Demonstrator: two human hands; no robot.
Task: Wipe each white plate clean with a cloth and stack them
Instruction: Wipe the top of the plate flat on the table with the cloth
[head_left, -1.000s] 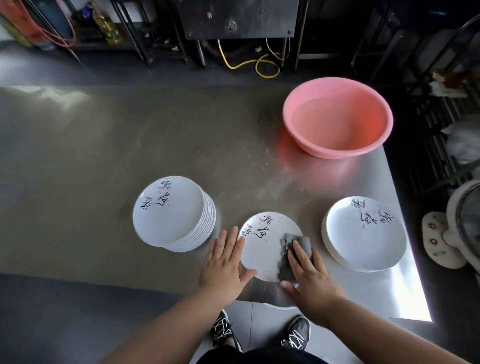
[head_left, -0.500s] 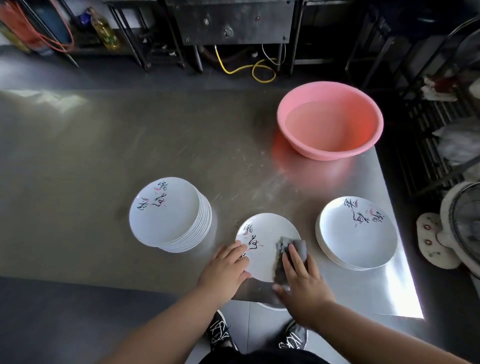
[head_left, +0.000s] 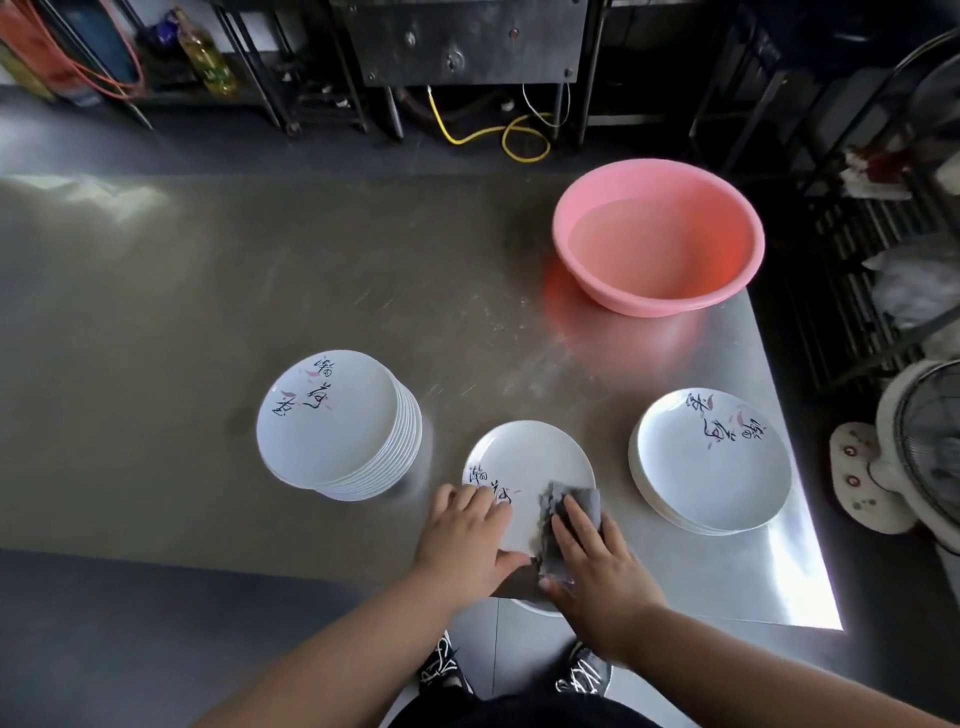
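A single white plate (head_left: 524, 462) with black writing lies flat near the steel table's front edge. My left hand (head_left: 465, 538) grips its left rim, fingers curled over the writing. My right hand (head_left: 597, 566) presses a grey cloth (head_left: 569, 512) onto the plate's right side. A tall stack of white plates (head_left: 337, 423) stands to the left. A lower stack of white plates (head_left: 711, 460) sits to the right.
A pink basin (head_left: 657, 236) holding water stands at the back right of the steel table (head_left: 208, 312). The table's right corner ends just past the right stack. A white fan (head_left: 914, 447) stands on the floor to the right. My shoes show below the front edge.
My left hand went from lying flat with spread fingers to curling over the plate's left rim. The plate has turned, its writing now at the left. My right hand has shifted the cloth slightly.
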